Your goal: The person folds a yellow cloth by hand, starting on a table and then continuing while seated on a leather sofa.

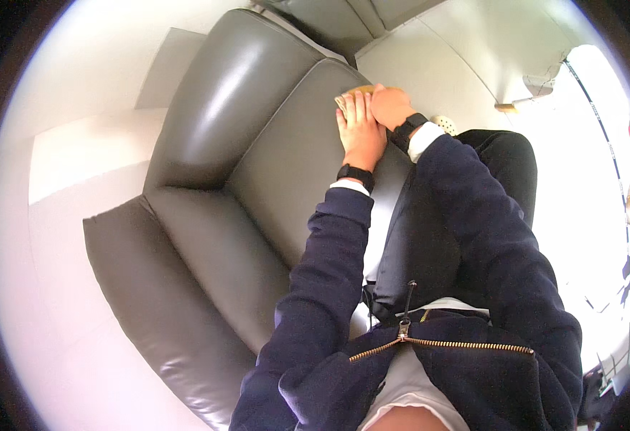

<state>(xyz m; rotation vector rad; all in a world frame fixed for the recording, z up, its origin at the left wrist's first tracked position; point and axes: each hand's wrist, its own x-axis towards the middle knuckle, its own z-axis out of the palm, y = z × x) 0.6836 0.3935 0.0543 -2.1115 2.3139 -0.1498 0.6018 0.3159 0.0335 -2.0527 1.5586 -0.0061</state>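
Observation:
A tan, flat object (368, 89) with a pale layered edge, perhaps a folded cloth or a brush, lies against the seat of a grey leather armchair or sofa (304, 140). My left hand (362, 129) rests over its near side, with extended fingers on it. Curled around its right part is my right hand (393, 105), close against the left. The fingertips of the right hand are mostly hidden. Both wrists wear black bands, and the sleeves are dark blue.
A padded armrest (212, 102) rises left of the seat, with the backrest (175, 291) nearer me. My bent leg in black trousers (428, 231) is at the seat's right edge. Beyond it are a perforated cream item (444, 125), perhaps a shoe, and a small wooden-looking piece (506, 108).

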